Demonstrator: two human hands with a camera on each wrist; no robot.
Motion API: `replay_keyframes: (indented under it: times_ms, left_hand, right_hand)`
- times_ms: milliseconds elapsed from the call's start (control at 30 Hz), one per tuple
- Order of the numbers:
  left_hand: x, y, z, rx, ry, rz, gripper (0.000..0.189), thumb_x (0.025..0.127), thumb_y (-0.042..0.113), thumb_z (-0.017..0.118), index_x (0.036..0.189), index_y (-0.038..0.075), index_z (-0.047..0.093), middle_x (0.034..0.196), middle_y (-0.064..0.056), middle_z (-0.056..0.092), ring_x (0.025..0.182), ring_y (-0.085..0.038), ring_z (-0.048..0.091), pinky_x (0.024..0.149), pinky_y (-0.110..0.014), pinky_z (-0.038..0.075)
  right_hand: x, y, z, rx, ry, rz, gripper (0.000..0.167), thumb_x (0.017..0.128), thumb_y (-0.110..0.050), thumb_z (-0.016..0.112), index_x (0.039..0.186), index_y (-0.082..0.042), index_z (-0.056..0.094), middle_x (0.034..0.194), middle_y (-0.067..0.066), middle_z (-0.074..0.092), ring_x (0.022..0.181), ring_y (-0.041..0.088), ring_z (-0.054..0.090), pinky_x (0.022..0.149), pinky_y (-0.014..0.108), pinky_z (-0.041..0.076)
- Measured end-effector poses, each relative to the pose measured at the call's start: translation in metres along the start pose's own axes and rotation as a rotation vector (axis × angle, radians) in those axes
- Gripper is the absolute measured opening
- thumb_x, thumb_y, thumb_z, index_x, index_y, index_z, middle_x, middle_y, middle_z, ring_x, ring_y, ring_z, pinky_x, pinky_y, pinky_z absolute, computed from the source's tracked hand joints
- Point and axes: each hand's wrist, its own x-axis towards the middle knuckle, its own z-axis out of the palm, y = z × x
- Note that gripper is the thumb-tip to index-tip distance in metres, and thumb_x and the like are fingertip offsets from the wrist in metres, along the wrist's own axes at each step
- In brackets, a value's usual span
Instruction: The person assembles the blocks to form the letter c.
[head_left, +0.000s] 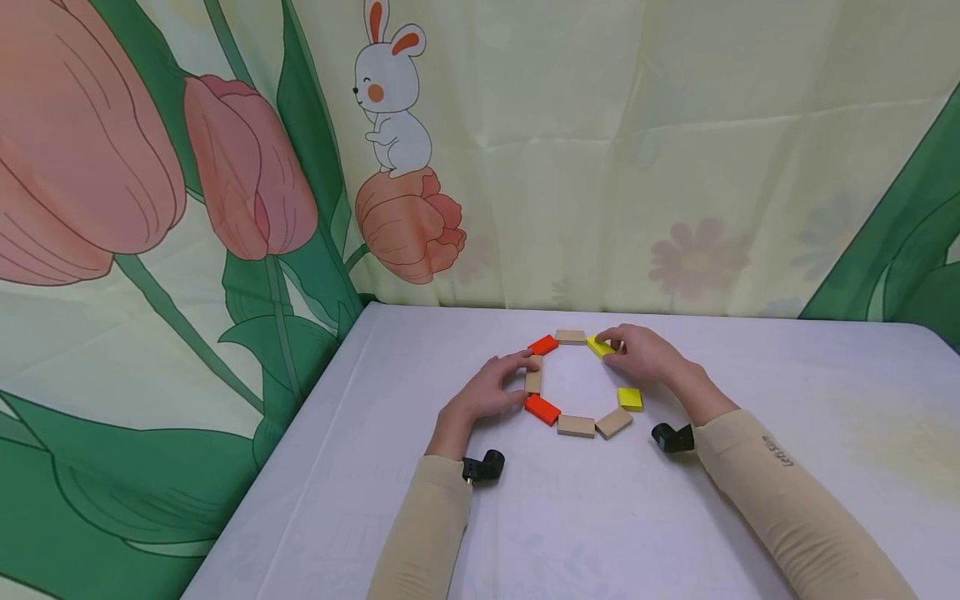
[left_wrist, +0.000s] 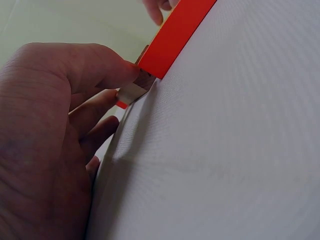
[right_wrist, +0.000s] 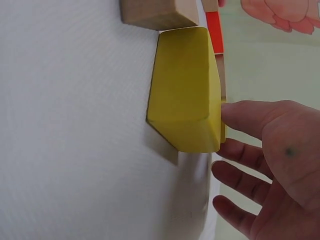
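Small red, yellow and plain wooden blocks lie in a ring with a gap on its right side. At the ring's left, my left hand (head_left: 491, 387) pinches a wooden block (head_left: 533, 382) by its two ends, between thumb and index finger. The thumb also meets the corner of the lower red block (head_left: 542, 409), seen large in the left wrist view. My right hand (head_left: 645, 357) pinches a yellow block (head_left: 597, 345) at the upper right, beside the far wooden block (head_left: 570, 337). Nearer me, a second yellow block (head_left: 630, 399) sits apart from the right fingers.
Another red block (head_left: 543, 344) lies at the upper left of the ring. Two wooden blocks, one at the front (head_left: 576, 427) and one angled (head_left: 614, 422), close the near side. A white cloth covers the table (head_left: 600, 517); a printed curtain (head_left: 555, 167) hangs behind it.
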Motion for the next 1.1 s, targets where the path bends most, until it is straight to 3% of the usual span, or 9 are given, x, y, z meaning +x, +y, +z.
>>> replay_keyframes:
  times_ms: [500,833,1100]
  left_hand:
    - [-0.0004,0.0007,-0.0004,0.023,0.002,0.013,0.043,0.093,0.017,0.066,0.135,0.022,0.061,0.158,0.003,0.04,0.147,-0.018,0.032,0.122,-0.039,0.012]
    - [-0.0018,0.0031,-0.0014,-0.011,0.005,-0.01,0.044,0.092,0.017,0.065,0.135,0.025,0.061,0.16,0.007,0.037,0.148,-0.021,0.028,0.121,-0.046,0.017]
    - [-0.0046,-0.0023,-0.0056,-0.025,0.024,0.006,0.047,0.093,0.019,0.066,0.139,0.022,0.059,0.16,0.007,0.036,0.147,-0.02,0.031,0.121,-0.045,0.016]
  right_hand:
    - [-0.0021,-0.0009,0.0012,0.018,0.025,0.017,0.042,0.095,-0.011,0.067,0.135,-0.001,0.061,0.102,0.013,0.059,0.094,0.03,0.053,0.079,0.039,0.049]
    - [-0.0057,-0.0049,-0.001,0.018,0.024,0.034,0.046,0.095,-0.015,0.067,0.138,-0.003,0.058,0.104,0.014,0.058,0.091,0.029,0.053,0.076,0.037,0.049]
    - [-0.0071,-0.0093,-0.0044,0.018,0.048,0.008,0.046,0.096,-0.017,0.066,0.14,-0.003,0.057,0.108,0.015,0.06,0.091,0.029,0.054,0.075,0.037,0.051]
